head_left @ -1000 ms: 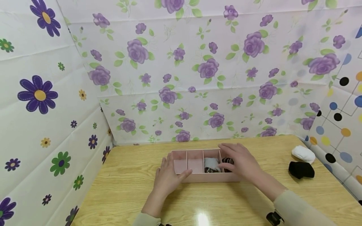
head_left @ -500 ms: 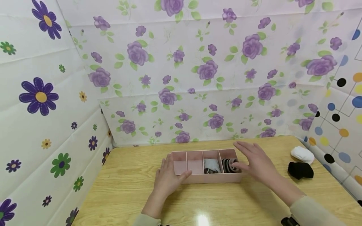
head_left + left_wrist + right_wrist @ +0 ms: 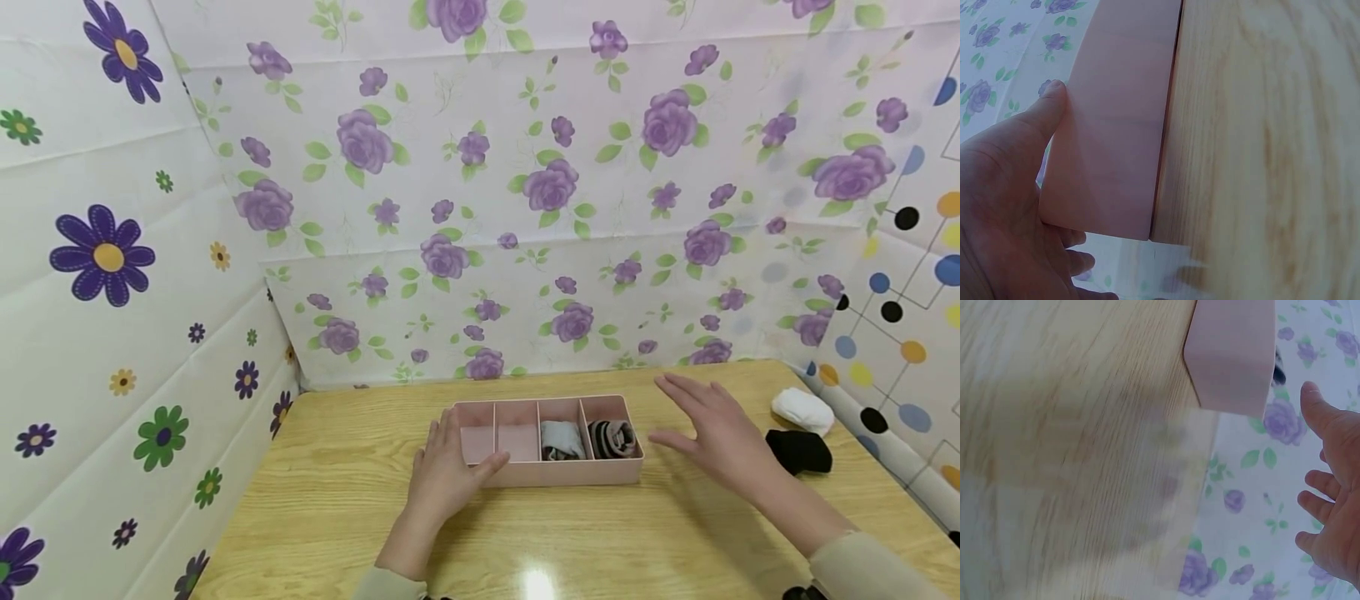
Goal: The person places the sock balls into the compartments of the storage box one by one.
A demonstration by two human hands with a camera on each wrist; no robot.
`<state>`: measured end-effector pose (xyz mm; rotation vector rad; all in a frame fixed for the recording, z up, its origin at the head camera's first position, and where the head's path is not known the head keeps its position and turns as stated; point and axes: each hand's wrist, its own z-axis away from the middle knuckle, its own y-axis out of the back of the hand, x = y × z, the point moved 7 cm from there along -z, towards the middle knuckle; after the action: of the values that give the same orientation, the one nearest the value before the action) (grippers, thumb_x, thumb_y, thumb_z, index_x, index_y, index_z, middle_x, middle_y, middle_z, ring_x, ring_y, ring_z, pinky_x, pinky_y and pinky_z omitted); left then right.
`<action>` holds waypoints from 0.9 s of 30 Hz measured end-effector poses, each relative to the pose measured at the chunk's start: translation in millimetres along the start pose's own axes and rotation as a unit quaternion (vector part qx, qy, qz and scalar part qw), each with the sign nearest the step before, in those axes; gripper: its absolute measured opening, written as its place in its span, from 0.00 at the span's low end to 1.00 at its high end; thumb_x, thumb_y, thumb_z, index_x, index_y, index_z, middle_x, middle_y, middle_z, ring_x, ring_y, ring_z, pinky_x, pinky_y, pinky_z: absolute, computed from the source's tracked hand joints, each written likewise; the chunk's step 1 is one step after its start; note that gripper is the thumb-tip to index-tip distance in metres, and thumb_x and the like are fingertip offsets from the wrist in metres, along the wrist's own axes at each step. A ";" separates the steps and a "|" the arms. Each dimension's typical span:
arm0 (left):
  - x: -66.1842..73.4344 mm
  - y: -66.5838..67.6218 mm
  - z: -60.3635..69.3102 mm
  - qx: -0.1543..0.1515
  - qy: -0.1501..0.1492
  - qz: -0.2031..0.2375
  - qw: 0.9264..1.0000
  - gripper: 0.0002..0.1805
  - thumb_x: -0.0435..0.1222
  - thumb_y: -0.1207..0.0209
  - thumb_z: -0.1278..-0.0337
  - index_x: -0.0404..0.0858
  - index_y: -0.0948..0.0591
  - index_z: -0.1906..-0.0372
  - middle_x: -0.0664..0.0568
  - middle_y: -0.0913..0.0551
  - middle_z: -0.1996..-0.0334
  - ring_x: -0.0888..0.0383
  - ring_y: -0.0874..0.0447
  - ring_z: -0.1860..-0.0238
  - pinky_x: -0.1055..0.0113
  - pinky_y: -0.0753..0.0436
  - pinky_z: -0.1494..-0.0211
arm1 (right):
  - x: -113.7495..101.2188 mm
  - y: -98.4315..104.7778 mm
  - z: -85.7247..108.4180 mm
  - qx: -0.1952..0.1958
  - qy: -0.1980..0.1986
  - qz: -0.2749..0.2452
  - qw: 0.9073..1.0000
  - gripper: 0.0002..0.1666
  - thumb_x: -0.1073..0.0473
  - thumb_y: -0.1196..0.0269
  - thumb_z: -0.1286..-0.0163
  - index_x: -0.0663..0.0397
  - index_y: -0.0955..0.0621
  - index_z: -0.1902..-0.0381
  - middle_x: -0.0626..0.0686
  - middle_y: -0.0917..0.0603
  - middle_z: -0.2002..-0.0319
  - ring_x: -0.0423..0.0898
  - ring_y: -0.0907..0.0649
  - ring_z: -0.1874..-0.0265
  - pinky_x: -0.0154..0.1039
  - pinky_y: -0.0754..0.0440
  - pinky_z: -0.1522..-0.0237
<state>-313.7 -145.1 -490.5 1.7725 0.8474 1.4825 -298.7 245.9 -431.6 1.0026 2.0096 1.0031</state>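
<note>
Pink box: it sits on the wood counter, and we see four slots in a row.
Grey bundle: tucked in the pink box, third slot from the left, with a patterned bit peeping out below.
Stripy roll: curled up in the slot at the right end of the pink box.
Bare slots: at the left of the pink box, we see only pink floor in the first slot and the second slot.
White bundle: well off to the right of the pink box.
Black bundle: also well right of the pink box, just in front of the white one.
How far along: two bundles are in and two lie outside, so we think the filling is about half done.
Left hand: spread at the left end of the pink box, thumb on the front rim.
Right hand: wide, holding nothing, just right of the pink box, not touching it.
Words: we can read no letters or brand names anywhere.
</note>
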 end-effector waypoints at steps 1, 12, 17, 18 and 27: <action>0.1 0.1 0.0 0.000 0.000 0.000 1.000 0.69 0.74 0.36 0.36 0.31 0.48 0.11 0.34 0.47 0.12 0.31 0.49 0.13 0.23 0.44 0.19 | 2.0 1.0 1.6 0.000 -0.002 0.001 1.000 0.52 0.43 0.20 0.32 0.60 0.27 0.19 0.68 0.24 0.24 0.72 0.24 0.29 0.70 0.43 0.18; 0.5 0.0 -0.8 0.002 0.001 0.002 1.000 0.68 0.72 0.33 0.36 0.30 0.47 0.11 0.34 0.47 0.12 0.31 0.49 0.14 0.23 0.44 0.19 | 24.9 9.7 15.9 0.005 -0.015 0.011 1.000 0.53 0.43 0.20 0.32 0.61 0.27 0.19 0.69 0.24 0.25 0.73 0.23 0.30 0.69 0.45 0.17; 1.6 0.6 -0.9 0.003 0.000 0.002 1.000 0.67 0.70 0.33 0.35 0.30 0.47 0.11 0.33 0.47 0.12 0.31 0.49 0.14 0.23 0.44 0.19 | 35.0 14.8 23.3 0.005 -0.024 0.015 1.000 0.52 0.43 0.20 0.31 0.61 0.27 0.19 0.69 0.24 0.25 0.72 0.23 0.30 0.71 0.43 0.18; 1.6 0.6 -0.9 0.003 0.000 0.003 1.000 0.67 0.70 0.32 0.35 0.30 0.47 0.11 0.33 0.47 0.12 0.31 0.49 0.14 0.23 0.44 0.19 | 36.9 15.8 24.7 0.004 -0.025 0.015 1.000 0.52 0.43 0.20 0.31 0.61 0.27 0.18 0.69 0.24 0.25 0.73 0.23 0.30 0.71 0.43 0.18; 0.0 -0.7 -1.0 0.006 0.000 0.002 1.000 0.68 0.72 0.33 0.37 0.32 0.47 0.11 0.33 0.46 0.12 0.31 0.48 0.14 0.23 0.44 0.19 | 53.9 22.2 37.0 -0.002 -0.044 0.017 0.999 0.52 0.43 0.22 0.30 0.62 0.29 0.18 0.72 0.26 0.24 0.76 0.24 0.32 0.74 0.46 0.19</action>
<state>-314.7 -144.6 -490.9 1.7828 0.8558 1.4829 -287.3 313.2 -442.4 1.0637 1.9249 0.9633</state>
